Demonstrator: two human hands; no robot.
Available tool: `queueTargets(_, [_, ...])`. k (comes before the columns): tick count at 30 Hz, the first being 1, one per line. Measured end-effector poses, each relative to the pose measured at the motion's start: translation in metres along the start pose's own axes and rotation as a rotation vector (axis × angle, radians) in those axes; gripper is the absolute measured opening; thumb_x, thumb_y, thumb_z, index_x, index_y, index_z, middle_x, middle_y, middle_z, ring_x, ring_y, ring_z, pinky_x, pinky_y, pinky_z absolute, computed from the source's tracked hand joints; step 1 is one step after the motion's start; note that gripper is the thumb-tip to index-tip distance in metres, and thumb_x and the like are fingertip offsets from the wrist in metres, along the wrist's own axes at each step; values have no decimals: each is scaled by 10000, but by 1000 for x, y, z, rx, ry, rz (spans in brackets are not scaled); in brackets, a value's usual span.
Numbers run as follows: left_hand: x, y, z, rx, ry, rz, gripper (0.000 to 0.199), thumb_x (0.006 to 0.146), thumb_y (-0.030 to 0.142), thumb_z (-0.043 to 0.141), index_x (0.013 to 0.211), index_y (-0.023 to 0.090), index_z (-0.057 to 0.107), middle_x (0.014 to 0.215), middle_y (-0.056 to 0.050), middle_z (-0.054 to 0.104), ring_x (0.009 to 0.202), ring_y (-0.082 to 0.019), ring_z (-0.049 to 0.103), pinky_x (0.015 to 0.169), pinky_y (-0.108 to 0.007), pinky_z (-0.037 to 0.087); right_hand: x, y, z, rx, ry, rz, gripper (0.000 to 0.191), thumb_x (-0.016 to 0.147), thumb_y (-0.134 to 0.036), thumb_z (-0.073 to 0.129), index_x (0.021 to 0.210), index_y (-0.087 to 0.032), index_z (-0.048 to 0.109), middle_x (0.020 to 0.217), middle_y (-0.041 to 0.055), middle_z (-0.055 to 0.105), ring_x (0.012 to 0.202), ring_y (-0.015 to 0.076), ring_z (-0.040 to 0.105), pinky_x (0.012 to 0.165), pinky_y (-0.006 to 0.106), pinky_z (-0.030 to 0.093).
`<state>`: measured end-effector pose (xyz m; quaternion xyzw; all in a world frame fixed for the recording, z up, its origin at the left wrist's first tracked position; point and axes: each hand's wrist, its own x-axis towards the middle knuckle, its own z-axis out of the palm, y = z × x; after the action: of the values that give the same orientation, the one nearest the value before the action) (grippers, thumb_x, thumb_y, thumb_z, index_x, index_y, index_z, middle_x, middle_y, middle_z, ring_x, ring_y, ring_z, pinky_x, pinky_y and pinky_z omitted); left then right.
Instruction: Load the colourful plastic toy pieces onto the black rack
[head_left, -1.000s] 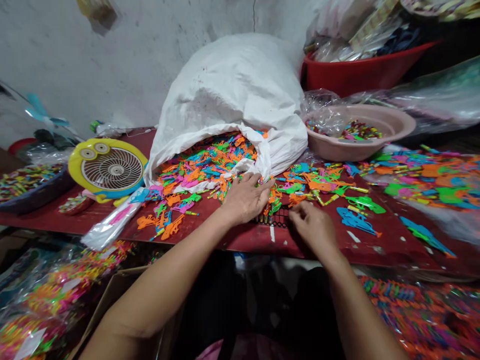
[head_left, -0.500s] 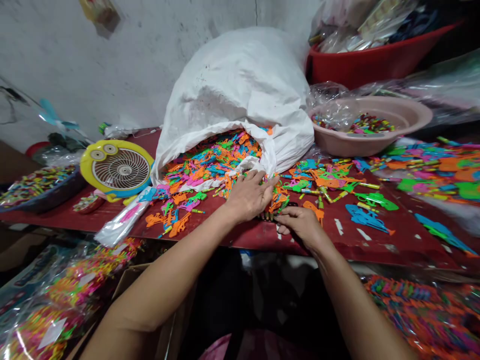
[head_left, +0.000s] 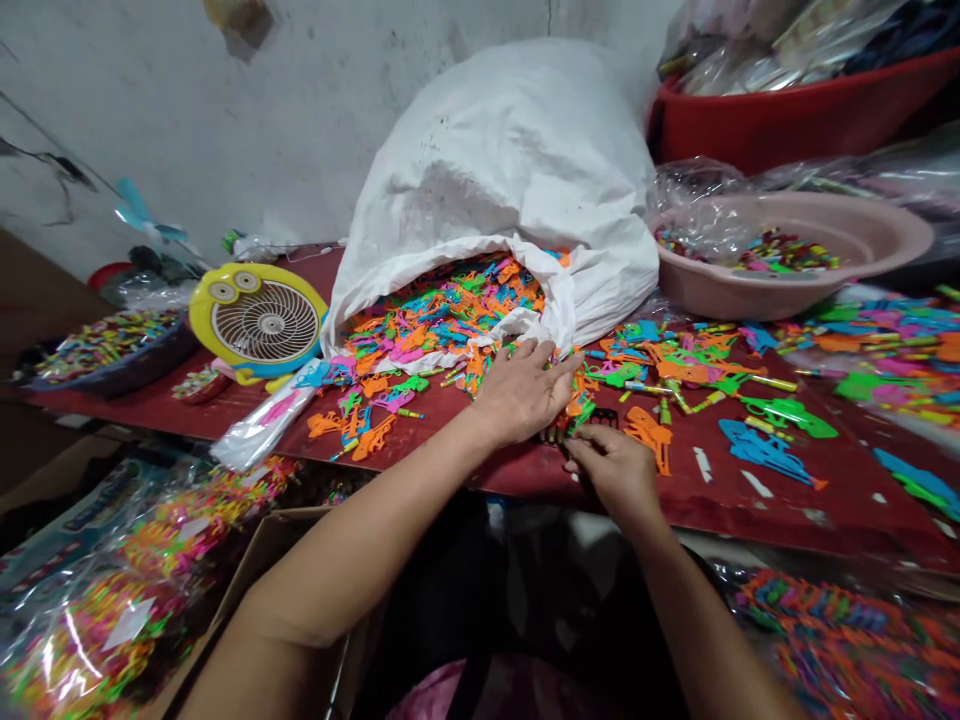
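A large white sack (head_left: 517,140) lies on the red table (head_left: 480,480), its mouth spilling small colourful plastic toy pieces (head_left: 450,305). My left hand (head_left: 525,390) rests palm down with fingers spread over pieces in front of the sack mouth. Close on its right, my right hand (head_left: 611,465) has thumb and fingers pinched at the edge of a small dark slotted piece; what the fingertips hold is too small to make out. Orange toy pieces (head_left: 649,436) lie just right of that hand, and blue ones (head_left: 765,450) farther right.
A yellow fan (head_left: 259,322) and a dark basin of small parts (head_left: 112,375) stand at the left. On the right are a pink basin (head_left: 795,285), a red tub (head_left: 802,125) and more toy pieces. Filled plastic bags (head_left: 97,640) lie below the table's front edge.
The view has shifted a little, so the scene sits farther right. My right hand has drawn slightly away from my left, showing more of the dark slotted piece.
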<state>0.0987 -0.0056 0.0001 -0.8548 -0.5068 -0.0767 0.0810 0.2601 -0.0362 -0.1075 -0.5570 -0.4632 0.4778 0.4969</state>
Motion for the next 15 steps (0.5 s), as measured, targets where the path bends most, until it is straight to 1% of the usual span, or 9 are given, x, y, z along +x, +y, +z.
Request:
queueTargets(1, [0, 0, 1, 2, 4, 1, 493, 1026, 394, 191, 1461, 322, 410, 1411, -67, 504, 1342, -282, 394, 1072, -501, 368, -1, 0, 0, 2, -11, -3, 294, 598, -412, 789, 761, -181, 709, 639, 18, 695, 549, 208, 683, 519, 294, 536])
queueTargets(3, [1, 1, 2, 2, 6, 0, 497, 1025, 395, 186, 1463, 318, 409, 1417, -72, 501, 1341, -284, 397, 1070, -507, 369, -3, 1, 1, 66, -18, 37, 326, 566, -413, 811, 771, -182, 707, 612, 11, 684, 536, 208, 673, 530, 312, 551])
queueTargets(5, [0, 1, 2, -5, 8, 0, 496, 1025, 397, 188, 1464, 319, 406, 1426, -66, 494, 1345, -279, 393, 1075, -501, 366, -2, 1, 1, 138, 19, 83, 376, 535, -416, 832, 795, -178, 701, 584, 4, 670, 520, 205, 659, 529, 324, 556])
queueTargets(7, [-1, 1, 2, -15, 13, 4, 492, 1024, 403, 194, 1462, 326, 406, 1428, -57, 492, 1343, -270, 395, 1081, -488, 363, -3, 2, 3, 172, 53, 89, 410, 527, -423, 843, 815, -172, 695, 576, 0, 657, 505, 190, 641, 512, 313, 541])
queueTargets(9, [-1, 1, 1, -35, 25, 9, 495, 1025, 423, 189, 1455, 330, 414, 1426, -53, 491, 1334, -267, 404, 1081, -482, 365, -5, 4, 4, 191, 59, 83, 431, 537, -428, 842, 841, -164, 688, 586, -7, 641, 490, 165, 614, 488, 289, 511])
queueTargets(12, [0, 1, 1, -70, 36, 2, 533, 1018, 491, 153, 1429, 329, 451, 1411, -56, 501, 1316, -270, 422, 1070, -482, 374, -12, 8, 1, 180, 19, 11, 436, 601, -435, 807, 917, -166, 675, 630, -20, 604, 511, 140, 581, 482, 270, 479])
queueTargets(14, [1, 2, 1, -79, 47, -7, 555, 1011, 525, 145, 1415, 325, 469, 1397, -59, 511, 1306, -269, 432, 1067, -482, 378, -16, 10, -2, 67, 10, -105, 398, 648, -423, 773, 943, -171, 680, 710, -2, 604, 582, 141, 589, 539, 280, 496])
queueTargets(15, [1, 3, 1, -78, 54, -10, 554, 1010, 528, 149, 1413, 325, 471, 1394, -58, 514, 1303, -268, 435, 1069, -483, 377, -18, 10, -3, -13, 35, -165, 375, 672, -414, 754, 950, -172, 683, 767, 17, 616, 625, 145, 596, 581, 289, 510])
